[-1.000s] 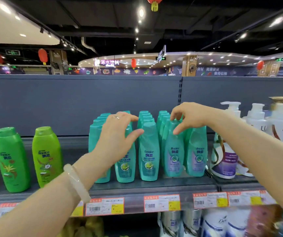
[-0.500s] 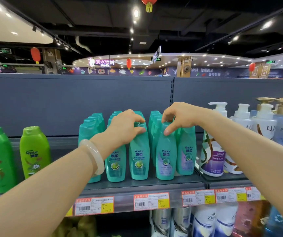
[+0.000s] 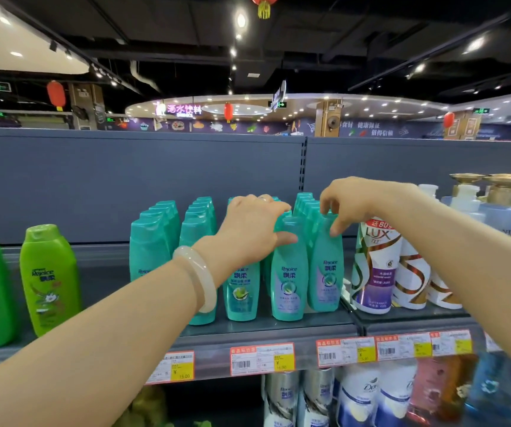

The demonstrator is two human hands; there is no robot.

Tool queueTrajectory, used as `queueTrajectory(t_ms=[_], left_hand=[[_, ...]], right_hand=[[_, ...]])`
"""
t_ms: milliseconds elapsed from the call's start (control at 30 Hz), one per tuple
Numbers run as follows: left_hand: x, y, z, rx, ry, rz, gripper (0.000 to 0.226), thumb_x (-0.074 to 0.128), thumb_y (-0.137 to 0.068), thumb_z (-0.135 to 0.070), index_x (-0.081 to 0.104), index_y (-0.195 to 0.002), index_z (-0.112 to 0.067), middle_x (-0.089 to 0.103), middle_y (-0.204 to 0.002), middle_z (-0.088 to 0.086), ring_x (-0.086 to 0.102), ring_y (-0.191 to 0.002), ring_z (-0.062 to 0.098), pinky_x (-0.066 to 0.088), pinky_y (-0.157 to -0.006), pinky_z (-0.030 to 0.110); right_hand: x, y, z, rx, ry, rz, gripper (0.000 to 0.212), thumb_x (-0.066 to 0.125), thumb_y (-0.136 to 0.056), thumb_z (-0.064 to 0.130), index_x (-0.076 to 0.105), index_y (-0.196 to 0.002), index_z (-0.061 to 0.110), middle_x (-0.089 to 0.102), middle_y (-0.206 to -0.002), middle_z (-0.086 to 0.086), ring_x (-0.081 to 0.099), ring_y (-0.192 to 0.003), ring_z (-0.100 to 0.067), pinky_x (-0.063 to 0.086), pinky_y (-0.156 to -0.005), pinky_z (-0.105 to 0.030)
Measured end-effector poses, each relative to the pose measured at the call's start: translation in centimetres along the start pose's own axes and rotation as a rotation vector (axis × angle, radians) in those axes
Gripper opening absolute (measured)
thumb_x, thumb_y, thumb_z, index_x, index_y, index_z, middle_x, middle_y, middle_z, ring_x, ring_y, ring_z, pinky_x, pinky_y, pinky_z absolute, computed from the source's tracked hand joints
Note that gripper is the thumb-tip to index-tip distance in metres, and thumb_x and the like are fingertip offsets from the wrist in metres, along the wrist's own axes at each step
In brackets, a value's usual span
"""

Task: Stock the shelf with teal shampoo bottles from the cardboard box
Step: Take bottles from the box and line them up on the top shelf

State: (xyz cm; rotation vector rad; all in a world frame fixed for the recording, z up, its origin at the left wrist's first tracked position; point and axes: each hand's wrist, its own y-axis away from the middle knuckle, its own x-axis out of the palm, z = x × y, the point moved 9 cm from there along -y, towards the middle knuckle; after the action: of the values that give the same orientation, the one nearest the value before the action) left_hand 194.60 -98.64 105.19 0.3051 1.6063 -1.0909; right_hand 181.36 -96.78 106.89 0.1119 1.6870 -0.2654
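Several rows of teal shampoo bottles (image 3: 151, 248) stand on the grey shelf (image 3: 263, 334). My left hand (image 3: 252, 231), with a pale bangle on the wrist, lies over the tops of the middle front bottles. Its thumb presses the neck of a lilac-labelled teal bottle (image 3: 288, 282) and its fingers curl behind that cap. My right hand (image 3: 351, 203) pinches the cap of the rightmost front teal bottle (image 3: 325, 266) between thumb and fingertips. The cardboard box is out of view.
Two green Rejoice bottles (image 3: 49, 278) stand to the left, with a gap of bare shelf before the teal rows. White LUX bottles (image 3: 374, 266) and pump bottles crowd the right. Price tags (image 3: 262, 359) line the shelf edge; more bottles (image 3: 359, 396) fill the shelf below.
Both hands have shifted about one column to the right along the front teal bottles. The left hand, spread open a second ago, has closed over the bottle tops.
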Motion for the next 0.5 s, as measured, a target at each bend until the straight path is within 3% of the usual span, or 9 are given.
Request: queueTrajectory(t_ms=[167, 333, 500], left_hand=[[1.21, -1.26, -1.43, -0.026, -0.063, 0.075, 0.057, 0.053, -0.084, -0.055, 0.044, -0.134, -0.028, 0.050, -0.128, 0.007, 0.048, -0.118, 0.028, 0.028, -0.101, 0.036], [1.15, -1.31, -1.04, -0.055, -0.003, 0.078, 0.053, 0.058, -0.085, -0.048, 0.046, -0.134, -0.030, 0.049, -0.131, 0.006, 0.048, -0.119, 0.027, 0.027, -0.101, 0.035], [1.18, -1.31, -0.97, -0.066, 0.043, 0.079, 0.052, 0.059, -0.085, -0.046, 0.047, -0.133, -0.030, 0.048, -0.131, 0.005, 0.046, -0.119, 0.028, 0.025, -0.102, 0.035]], right_hand=[[0.80, -0.52, -0.58, 0.000, -0.087, -0.022, 0.040, 0.076, -0.075, 0.028, 0.051, -0.104, 0.018, 0.056, -0.115, -0.003, 0.059, -0.101, -0.024, 0.053, -0.088, -0.037], [1.10, -0.36, -0.60, -0.041, -0.190, 0.011, 0.039, 0.073, -0.079, 0.026, 0.055, -0.112, 0.018, 0.051, -0.112, -0.001, 0.062, -0.096, -0.023, 0.054, -0.070, -0.024], [1.01, -0.05, -0.20, -0.078, -0.216, 0.076, 0.025, 0.071, -0.081, 0.025, 0.054, -0.099, 0.020, 0.059, -0.105, -0.003, 0.064, -0.085, -0.018, 0.051, -0.062, -0.018]])
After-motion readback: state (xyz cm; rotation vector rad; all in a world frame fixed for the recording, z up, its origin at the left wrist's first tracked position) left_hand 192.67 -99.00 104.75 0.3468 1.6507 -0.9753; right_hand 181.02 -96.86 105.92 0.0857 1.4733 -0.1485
